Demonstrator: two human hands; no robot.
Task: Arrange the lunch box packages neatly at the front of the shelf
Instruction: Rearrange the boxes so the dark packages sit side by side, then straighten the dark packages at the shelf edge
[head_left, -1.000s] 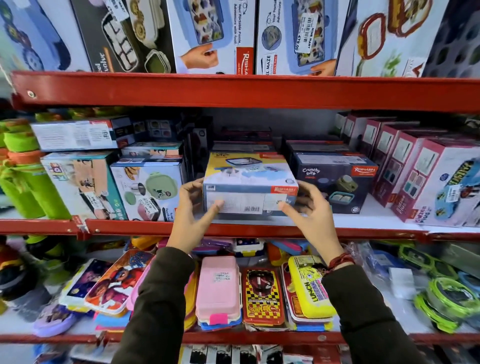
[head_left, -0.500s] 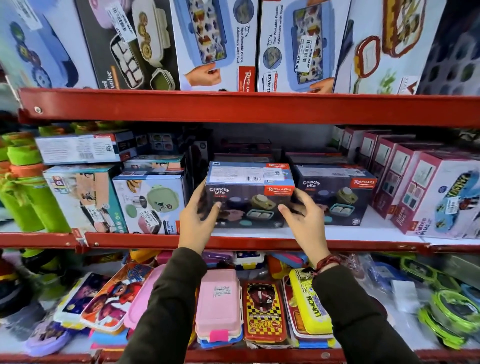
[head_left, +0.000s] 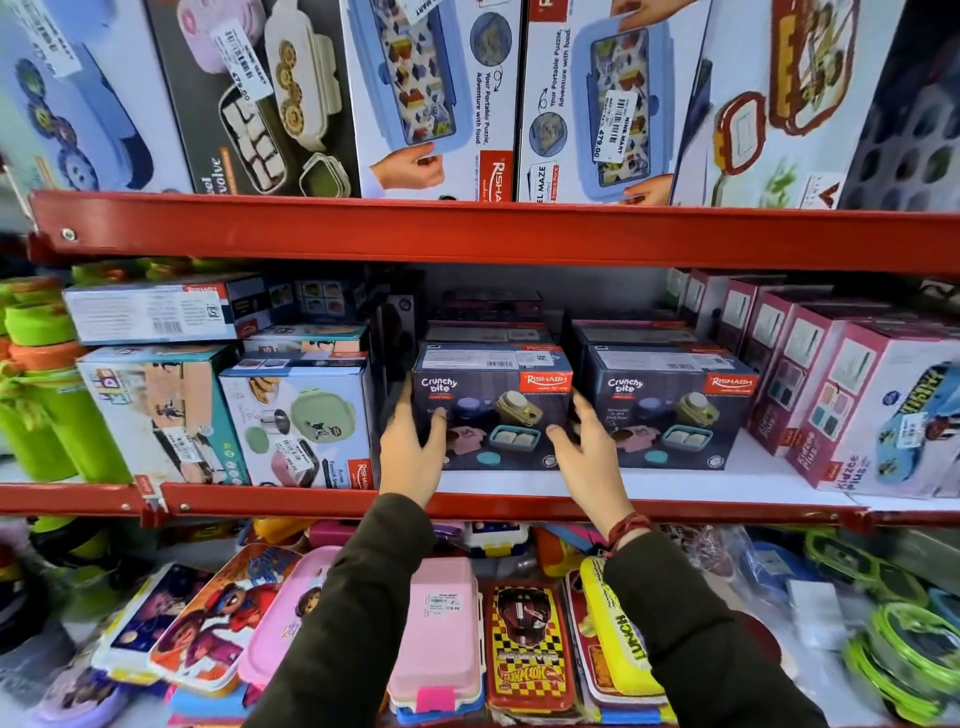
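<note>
A dark blue "Crunchy bite" lunch box package (head_left: 493, 410) stands upright on the middle shelf (head_left: 467, 506), its picture side facing me. My left hand (head_left: 410, 452) presses its left edge and my right hand (head_left: 587, 452) its right edge, fingers on the front face. A matching dark blue package (head_left: 670, 415) stands right beside it, front faces about level. More of the same boxes are stacked behind both.
Left of the held box stands a white box with a green lunch box picture (head_left: 298, 426). Pink boxes (head_left: 831, 400) lean in a row at the right. Green bottles (head_left: 47, 405) fill the far left. Loose plastic lunch boxes (head_left: 436, 639) crowd the shelf below.
The box was tipped with its barcode side toward me, then turned upright so its picture side faces front. It now stands on the shelf beside its twin, both hands still on it.
</note>
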